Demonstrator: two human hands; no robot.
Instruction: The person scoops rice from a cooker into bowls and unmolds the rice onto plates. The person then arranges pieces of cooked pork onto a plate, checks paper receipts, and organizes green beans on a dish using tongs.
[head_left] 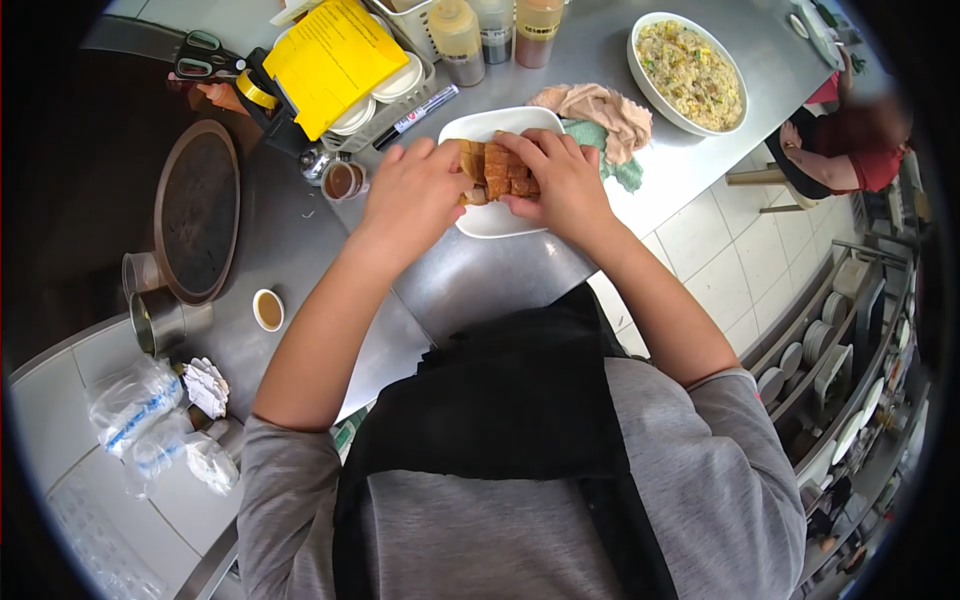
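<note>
Steel counter, tiled kitchen. Left hand and right hand, fingers bent, pinch one block of sliced meat, crusted golden-brown, paler toward its left end, over one white dish. Beyond: two cloths, one bowl of fried rice, three bottles.

Grey T-shirt, short sleeves, black apron

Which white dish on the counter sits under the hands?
The rounded-rectangular dish, beneath the left hand and right hand; the rice bowl and small sauce cup stand clear of both.
</note>
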